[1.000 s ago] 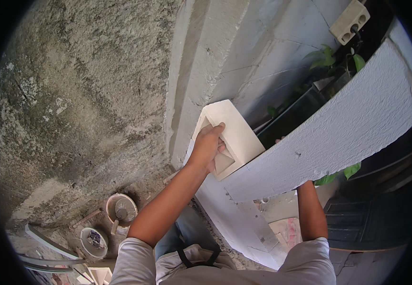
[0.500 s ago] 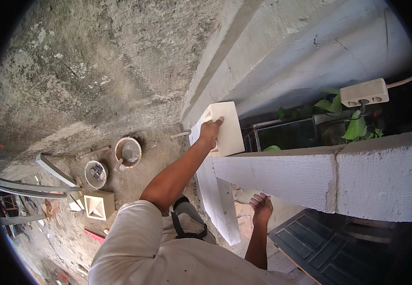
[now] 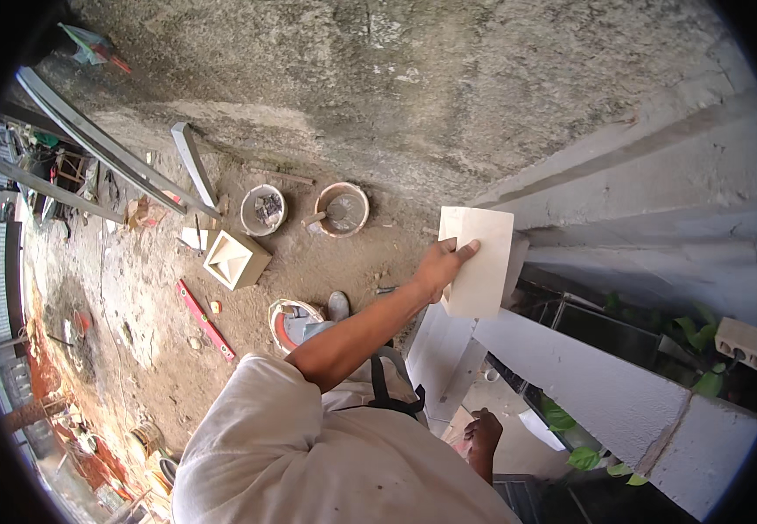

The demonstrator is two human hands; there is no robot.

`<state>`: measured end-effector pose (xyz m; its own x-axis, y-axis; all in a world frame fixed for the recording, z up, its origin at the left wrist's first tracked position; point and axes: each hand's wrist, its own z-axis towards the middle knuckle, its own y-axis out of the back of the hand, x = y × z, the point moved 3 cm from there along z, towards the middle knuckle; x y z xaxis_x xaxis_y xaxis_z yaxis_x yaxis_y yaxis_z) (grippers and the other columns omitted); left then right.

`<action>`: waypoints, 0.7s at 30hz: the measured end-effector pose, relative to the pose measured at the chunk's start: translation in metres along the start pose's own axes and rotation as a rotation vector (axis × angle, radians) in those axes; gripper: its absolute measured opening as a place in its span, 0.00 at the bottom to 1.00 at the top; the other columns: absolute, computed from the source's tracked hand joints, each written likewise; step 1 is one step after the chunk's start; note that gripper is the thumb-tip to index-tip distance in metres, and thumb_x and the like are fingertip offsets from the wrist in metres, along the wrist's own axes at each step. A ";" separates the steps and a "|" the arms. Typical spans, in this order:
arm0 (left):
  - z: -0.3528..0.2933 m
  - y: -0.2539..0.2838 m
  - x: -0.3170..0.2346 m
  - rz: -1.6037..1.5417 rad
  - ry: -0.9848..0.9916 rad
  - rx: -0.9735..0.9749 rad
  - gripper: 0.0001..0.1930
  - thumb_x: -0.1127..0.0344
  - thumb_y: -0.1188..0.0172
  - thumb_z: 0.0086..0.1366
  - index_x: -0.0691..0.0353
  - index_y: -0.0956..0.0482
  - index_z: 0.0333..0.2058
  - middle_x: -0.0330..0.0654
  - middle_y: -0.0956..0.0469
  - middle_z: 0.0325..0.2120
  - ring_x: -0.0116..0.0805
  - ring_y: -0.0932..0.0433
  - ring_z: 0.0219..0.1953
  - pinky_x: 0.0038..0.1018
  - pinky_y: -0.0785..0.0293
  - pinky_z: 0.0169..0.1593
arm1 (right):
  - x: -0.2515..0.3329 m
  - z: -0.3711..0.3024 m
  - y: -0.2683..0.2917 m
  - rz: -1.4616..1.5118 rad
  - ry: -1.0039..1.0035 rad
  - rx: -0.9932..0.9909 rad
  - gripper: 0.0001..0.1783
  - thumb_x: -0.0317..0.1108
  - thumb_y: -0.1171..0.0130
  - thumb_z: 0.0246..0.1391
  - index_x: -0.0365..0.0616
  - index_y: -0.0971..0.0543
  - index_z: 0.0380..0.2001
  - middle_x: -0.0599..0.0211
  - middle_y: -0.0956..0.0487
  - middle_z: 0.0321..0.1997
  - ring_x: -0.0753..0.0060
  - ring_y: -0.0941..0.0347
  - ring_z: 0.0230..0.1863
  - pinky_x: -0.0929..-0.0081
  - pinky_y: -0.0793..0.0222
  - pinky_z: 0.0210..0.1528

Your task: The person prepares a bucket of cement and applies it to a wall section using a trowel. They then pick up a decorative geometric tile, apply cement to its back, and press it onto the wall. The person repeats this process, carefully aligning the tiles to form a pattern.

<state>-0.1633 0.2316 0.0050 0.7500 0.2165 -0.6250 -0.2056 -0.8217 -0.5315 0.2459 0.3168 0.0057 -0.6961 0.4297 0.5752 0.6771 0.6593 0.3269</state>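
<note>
My left hand (image 3: 447, 269) grips a cream, box-shaped block (image 3: 486, 275), its thumb on the broad face and its fingers over the near edge. The block is at the far end of the white block wall (image 3: 588, 367); whether it touches the wall top I cannot tell. My right hand (image 3: 483, 434) hangs low on the near side of the wall, fingers loosely curled, with nothing visible in it. Another cream block (image 3: 237, 260) with a recessed triangular pattern stands on the ground to the left.
Two buckets (image 3: 341, 210) (image 3: 263, 210) stand by the rough wall; another bucket (image 3: 294, 325) is near my foot. A red spirit level (image 3: 205, 319) lies on the ground. Metal bars (image 3: 103, 144) lean at far left. A socket strip (image 3: 744, 343) hangs right, near leafy plants.
The view has swung left, showing more ground. The block in my left hand has turned and now shows a plain side. My right hand has dropped lower, still curled.
</note>
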 end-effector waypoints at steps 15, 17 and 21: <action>-0.065 0.270 0.106 -0.085 0.185 -0.454 0.17 0.55 0.37 0.69 0.66 0.19 0.43 0.43 0.16 0.35 0.31 0.18 0.34 0.29 0.22 0.40 | 0.026 0.128 -0.358 -0.110 0.045 0.709 0.23 0.49 0.42 0.65 0.39 0.21 0.49 0.63 0.19 0.43 0.72 0.24 0.44 0.72 0.29 0.48; -0.055 0.310 0.130 -0.160 0.232 -0.492 0.18 0.54 0.38 0.70 0.65 0.20 0.46 0.42 0.17 0.37 0.32 0.18 0.38 0.29 0.22 0.43 | 0.003 0.154 -0.390 -0.321 0.078 0.693 0.23 0.50 0.41 0.63 0.36 0.19 0.38 0.63 0.19 0.33 0.73 0.25 0.36 0.69 0.29 0.41; -0.009 0.400 0.200 -0.394 0.244 -0.669 0.21 0.52 0.39 0.70 0.63 0.23 0.51 0.41 0.19 0.45 0.33 0.20 0.46 0.30 0.24 0.49 | -0.039 0.213 -0.471 -0.616 0.193 0.784 0.20 0.46 0.39 0.62 0.36 0.19 0.35 0.68 0.19 0.31 0.80 0.27 0.36 0.73 0.31 0.39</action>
<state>-0.0905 -0.0587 -0.3278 0.8207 0.4978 -0.2804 0.4629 -0.8670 -0.1842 -0.0965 0.1207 -0.3306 -0.7739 -0.1826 0.6064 -0.1820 0.9813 0.0632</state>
